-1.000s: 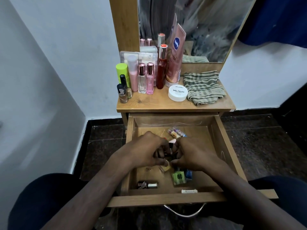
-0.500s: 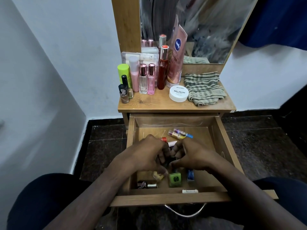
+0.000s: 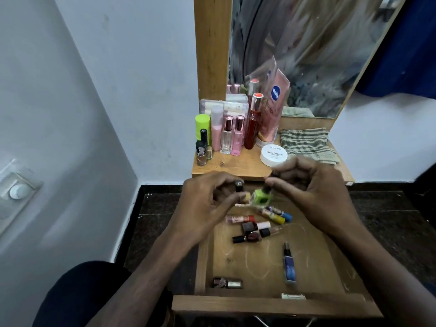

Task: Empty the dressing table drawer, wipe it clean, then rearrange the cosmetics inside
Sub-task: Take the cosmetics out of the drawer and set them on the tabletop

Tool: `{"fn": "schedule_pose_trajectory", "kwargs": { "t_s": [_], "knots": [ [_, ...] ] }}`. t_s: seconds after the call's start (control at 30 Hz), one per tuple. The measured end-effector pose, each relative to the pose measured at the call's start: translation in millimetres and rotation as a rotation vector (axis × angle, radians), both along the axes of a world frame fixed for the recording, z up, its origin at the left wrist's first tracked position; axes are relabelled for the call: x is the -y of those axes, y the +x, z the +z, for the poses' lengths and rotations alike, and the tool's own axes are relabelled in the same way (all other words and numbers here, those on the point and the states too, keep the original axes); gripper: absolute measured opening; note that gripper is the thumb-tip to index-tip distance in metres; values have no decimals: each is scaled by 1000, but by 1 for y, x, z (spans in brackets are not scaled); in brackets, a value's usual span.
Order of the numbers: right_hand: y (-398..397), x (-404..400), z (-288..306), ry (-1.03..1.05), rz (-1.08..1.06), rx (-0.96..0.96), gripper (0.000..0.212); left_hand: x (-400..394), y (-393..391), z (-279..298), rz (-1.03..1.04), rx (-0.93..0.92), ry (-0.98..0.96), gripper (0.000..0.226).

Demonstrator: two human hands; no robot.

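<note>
The wooden drawer (image 3: 278,305) is pulled open below the dressing table top (image 3: 236,165). Both hands are raised above its far end. My left hand (image 3: 207,201) grips a small beige nail polish bottle (image 3: 245,197) by its black cap. My right hand (image 3: 313,185) pinches the dark cap of a green nail polish bottle (image 3: 262,197). On the drawer floor lie several small items: dark red polish bottles (image 3: 250,233), a pink tube (image 3: 238,219), a yellow and blue tube (image 3: 276,214), a blue bottle (image 3: 289,265) and a small bottle (image 3: 227,283) near the front left corner.
On the table top stand several bottles (image 3: 226,138), a pink lotion tube (image 3: 273,107), a white nail polish remover jar (image 3: 273,155) and a folded striped cloth (image 3: 306,143). A mirror (image 3: 306,55) rises behind. A white wall closes the left side; dark floor surrounds the table.
Both hands have lifted out of the drawer, each carrying a nail polish bottle, and moved toward the table top. The green bottle left the drawer floor. The camera tilted down.
</note>
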State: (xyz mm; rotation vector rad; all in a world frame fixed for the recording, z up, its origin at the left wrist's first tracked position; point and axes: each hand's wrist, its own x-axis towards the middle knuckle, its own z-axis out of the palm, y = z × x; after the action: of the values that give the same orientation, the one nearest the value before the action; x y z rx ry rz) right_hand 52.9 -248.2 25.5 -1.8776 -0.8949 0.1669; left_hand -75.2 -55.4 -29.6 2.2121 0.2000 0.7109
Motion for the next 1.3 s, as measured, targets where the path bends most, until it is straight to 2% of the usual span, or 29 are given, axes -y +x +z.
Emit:
{"fn": "schedule_pose_trajectory", "kwargs": {
  "t_s": [0.07, 0.17, 0.3, 0.4, 0.77, 0.9, 1.07, 1.3],
  "knots": [
    [8, -17, 6, 104, -54, 114, 24, -2, 2, 6, 95, 133, 64, 30],
    [19, -50, 8, 131, -91, 300, 20, -11, 10, 17, 237, 206, 256, 36],
    [28, -86, -12, 185, -134, 368, 18, -21, 27, 33, 412, 163, 452, 38],
    [30, -94, -26, 184, -138, 386, 17, -22, 36, 33, 502, 117, 527, 42],
    [45, -99, -27, 200, -178, 391, 18, -27, 47, 27, 569, 20, 580, 38],
    [43, -97, -30, 182, -132, 386, 22, -29, 51, 21, 604, -24, 682, 35],
    [44, -90, -43, 131, -157, 395, 40, -32, 57, 19, 638, -41, 734, 50],
    [38, -93, -64, 108, -191, 370, 33, -32, 55, 12, 633, -124, 743, 70]
  ]
}}
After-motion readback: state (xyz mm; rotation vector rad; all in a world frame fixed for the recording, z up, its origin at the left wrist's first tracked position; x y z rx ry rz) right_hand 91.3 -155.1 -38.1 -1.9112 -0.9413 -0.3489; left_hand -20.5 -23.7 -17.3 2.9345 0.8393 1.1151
